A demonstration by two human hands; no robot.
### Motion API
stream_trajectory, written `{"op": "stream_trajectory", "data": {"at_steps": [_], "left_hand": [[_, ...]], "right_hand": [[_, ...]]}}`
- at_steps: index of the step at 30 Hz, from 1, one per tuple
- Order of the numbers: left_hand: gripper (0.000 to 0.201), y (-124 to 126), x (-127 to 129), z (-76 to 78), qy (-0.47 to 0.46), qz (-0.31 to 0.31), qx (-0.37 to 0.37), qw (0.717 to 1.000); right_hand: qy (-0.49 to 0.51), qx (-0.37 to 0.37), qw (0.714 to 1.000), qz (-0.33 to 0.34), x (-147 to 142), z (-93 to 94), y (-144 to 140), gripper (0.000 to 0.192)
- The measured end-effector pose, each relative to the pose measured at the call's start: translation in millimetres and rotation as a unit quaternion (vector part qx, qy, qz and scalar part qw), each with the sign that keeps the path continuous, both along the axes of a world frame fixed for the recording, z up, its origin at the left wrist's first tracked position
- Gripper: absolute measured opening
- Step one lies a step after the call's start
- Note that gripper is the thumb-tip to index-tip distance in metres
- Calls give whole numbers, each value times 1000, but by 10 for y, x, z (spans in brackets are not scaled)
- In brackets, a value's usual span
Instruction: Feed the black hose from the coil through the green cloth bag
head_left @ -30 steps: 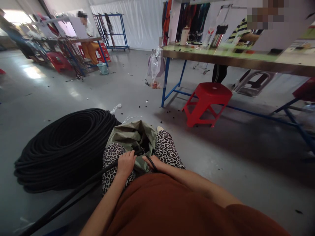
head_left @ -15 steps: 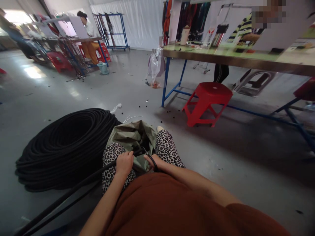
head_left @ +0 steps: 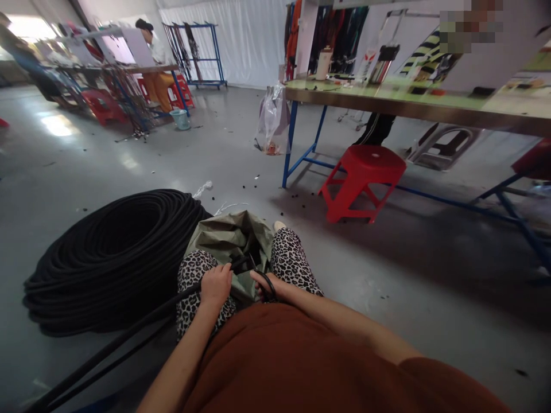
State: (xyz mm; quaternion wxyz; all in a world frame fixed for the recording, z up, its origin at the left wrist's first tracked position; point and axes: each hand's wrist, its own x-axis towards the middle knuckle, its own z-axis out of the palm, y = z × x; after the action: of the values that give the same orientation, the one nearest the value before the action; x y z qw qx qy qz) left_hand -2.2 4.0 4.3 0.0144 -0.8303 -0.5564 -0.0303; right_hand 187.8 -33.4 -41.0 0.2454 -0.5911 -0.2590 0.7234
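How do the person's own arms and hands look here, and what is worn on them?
Both forearms are bare, with no sleeve reaching them. The left hand and the right hand wear no gloves; no watch or bracelet shows on either wrist, and rings are too small to tell. The rust-brown top covers the body, with its short sleeve ending near the right upper arm.

Factory workshop, long worktable (head_left: 413, 106), hose coil (head_left: 112, 258), plastic stools (head_left: 361, 178)
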Motion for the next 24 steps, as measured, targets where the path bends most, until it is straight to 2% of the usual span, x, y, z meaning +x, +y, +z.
{"op": "stream_trajectory", "data": {"at_steps": [7,17,20,24], "left_hand": [[35,-5,5,3,0,-3,-1,1000],[34,-29,7,22,2,-21,-1,1000],[34,-31,7,32,3,-25,-6,1000],[34,-31,-5,21,-2,-34,-7,999]], "right_hand": [[-11,1,1000,29,-19,-13,10,49],[-16,10,999,33,-27,-315,71,51],[-5,10,999,37,-24,-304,79,50],[-22,23,998,47,0,-190,67,49]]}}
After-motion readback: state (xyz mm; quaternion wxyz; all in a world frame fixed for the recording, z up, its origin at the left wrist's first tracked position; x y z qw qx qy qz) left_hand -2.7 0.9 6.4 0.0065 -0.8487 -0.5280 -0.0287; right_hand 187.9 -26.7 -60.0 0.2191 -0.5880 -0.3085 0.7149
